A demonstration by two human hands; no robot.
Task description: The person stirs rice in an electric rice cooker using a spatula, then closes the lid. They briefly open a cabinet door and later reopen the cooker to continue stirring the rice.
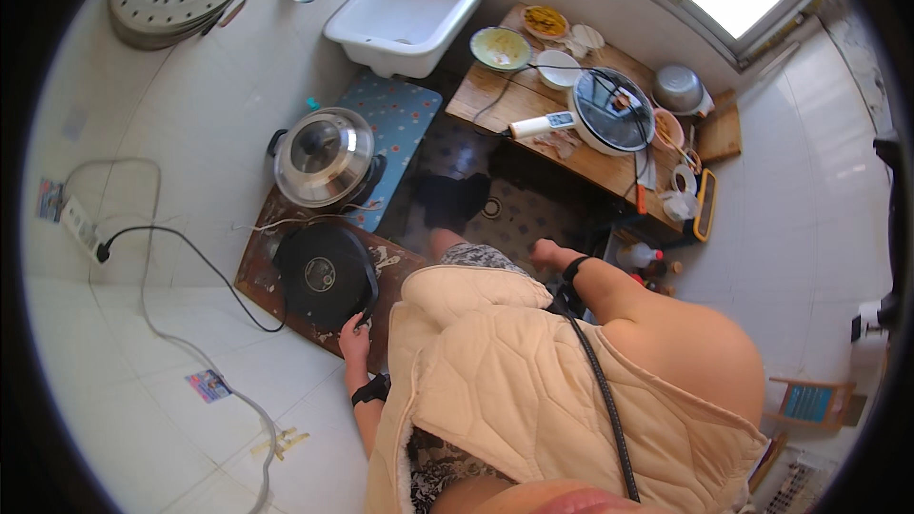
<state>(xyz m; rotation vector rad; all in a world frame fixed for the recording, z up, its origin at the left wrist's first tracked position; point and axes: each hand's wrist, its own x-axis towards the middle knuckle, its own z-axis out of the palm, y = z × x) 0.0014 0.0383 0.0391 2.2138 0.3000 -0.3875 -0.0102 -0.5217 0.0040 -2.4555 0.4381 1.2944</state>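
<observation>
On the left, a round black electric baking pan [319, 278] lies on a worn brown wooden table [394, 278]. My left hand [355, 340] has its fingers curled on the pan's handle at the near edge. The pan's power cord [207, 264] runs to a white power strip [84, 228] on the wall. My right hand [545, 254] hangs low over the floor, away from the pan. Its fingers are partly hidden, and I see nothing clearly held in it. Beyond the pan stands a steel pot [296, 175] with a domed glass-and-steel lid [350, 139].
A white sink [407, 7] is at the back. On the wooden worktable [485, 103] are a glass-lidded electric pan [614, 111], bowls [501, 48] and an orange-handled knife [642, 189]. Bottles [638, 255] stand below it. A grey cable [207, 364] crosses the tiled wall at left.
</observation>
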